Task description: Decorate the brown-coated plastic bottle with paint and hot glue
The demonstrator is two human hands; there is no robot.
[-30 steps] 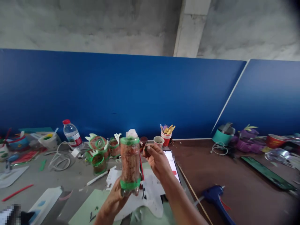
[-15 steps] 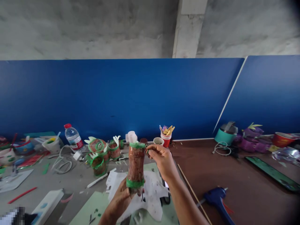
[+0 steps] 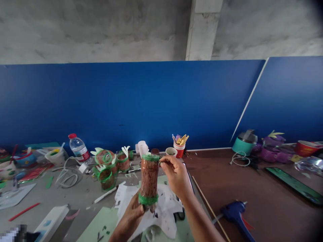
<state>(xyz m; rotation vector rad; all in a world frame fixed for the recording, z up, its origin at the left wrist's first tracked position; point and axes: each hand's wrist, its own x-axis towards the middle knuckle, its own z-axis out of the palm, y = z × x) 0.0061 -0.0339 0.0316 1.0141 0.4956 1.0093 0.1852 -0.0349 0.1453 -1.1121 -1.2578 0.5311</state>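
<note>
In the middle of the head view, a brown-coated plastic bottle piece (image 3: 148, 178) with rough green bands near its top and bottom stands upright in the air. My left hand (image 3: 135, 208) is closed around its clear lower end. At the upper green rim, my right hand (image 3: 175, 173) has thumb and forefinger pinched together beside the band; a small dark bit seems to show at the fingertips, too small to name. Beneath them lies a white cut-out sheet (image 3: 164, 222) on a pale green mat (image 3: 98, 218) with dark green scraps.
Brown-and-green pots (image 3: 106, 178) and a water bottle (image 3: 78, 148) stand to the left. Behind my right hand is a red-and-white cup (image 3: 179, 149) of small tools. A blue glue gun (image 3: 234, 213), a thin wooden stick (image 3: 209, 206) and a phone (image 3: 294, 185) lie on the right.
The bottle piece and both hands have shifted slightly right in view. My right hand stays pinched near the rim, and my left keeps its hold.
</note>
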